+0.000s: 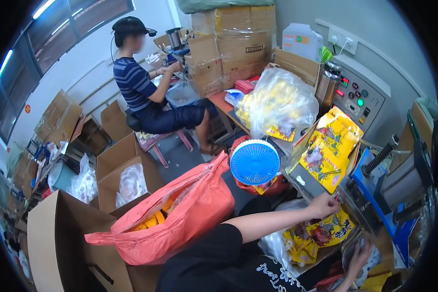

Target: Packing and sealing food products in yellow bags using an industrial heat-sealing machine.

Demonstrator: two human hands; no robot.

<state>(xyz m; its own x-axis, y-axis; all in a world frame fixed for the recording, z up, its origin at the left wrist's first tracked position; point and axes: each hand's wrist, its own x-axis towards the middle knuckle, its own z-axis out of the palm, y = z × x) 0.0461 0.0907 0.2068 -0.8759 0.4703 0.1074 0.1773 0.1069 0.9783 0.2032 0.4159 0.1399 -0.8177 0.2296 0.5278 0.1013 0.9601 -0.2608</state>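
My left hand [324, 206] is closed in a pinch beside the blue-framed press machine [370, 182]; what its fingertips hold is too small to make out. Below it, yellow printed packets [321, 233] lie in a box lined with clear plastic. At the lower right, my right hand [359, 257] has its fingers stretched over a clear container [348, 250] with pale, bluish contents. More yellow packets [328, 148] are stacked in a tray just beyond my left hand.
A blue ribbed basket [254, 163] sits over a red bag. A large pink-red sack [180, 214] with orange items stands left, beside open cartons [58, 233]. A clear bag of yellow packets [282, 100] lies near a control box [362, 97]. A person [136, 87] sits working beyond.
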